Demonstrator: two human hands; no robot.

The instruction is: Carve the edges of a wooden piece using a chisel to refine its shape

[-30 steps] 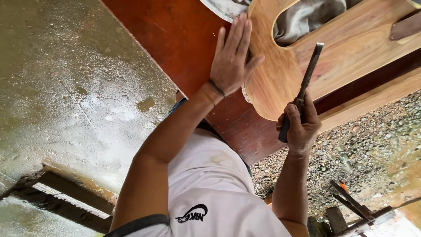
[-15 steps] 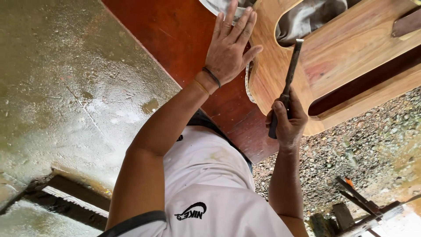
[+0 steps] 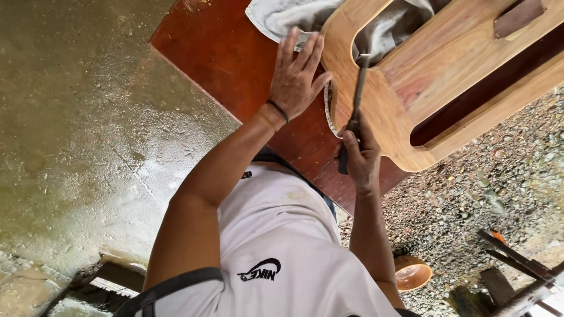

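Since approx. half a sec ago, the right hand (image 3: 359,157) has carried the long dark metal file with dark handle (image 3: 354,105) further onto the wood, its tip now at the edge of the cutout, and the left hand (image 3: 296,79) has slid a bit toward the cloth.

Head view, only one given: left hand lies flat, fingers spread, not grasping anything, palm pressed on the reddish-brown lacquered tabletop (image 3: 229,58) right beside the pale curved wooden workpiece with rounded cutouts (image 3: 423,76); fingertips reach the crumpled grey cloth (image 3: 279,17). A thin dark band sits on that wrist. Right hand is clenched round the file handle, thumb up along it.

File's long axis runs near vertical in frame, slightly tilted; tip points away from the person, up toward the rounded cutout; handle end points back at the torso. Shaft lies across the workpiece's curved corner, approx. touching it; exact contact spot hard to tell.

Hidden/cut off: workpiece runs out of frame top and right; cloth partly under it and visible through the cutout. Handle mostly covered by fingers. White shirt (image 3: 282,235) fills the bottom. Lower right: orange-brown round bowl (image 3: 413,273) on grey gravel ground (image 3: 470,199), plus dark bars cropped at the corner, unclear what they are. Left side: wet concrete floor (image 3: 76,117).
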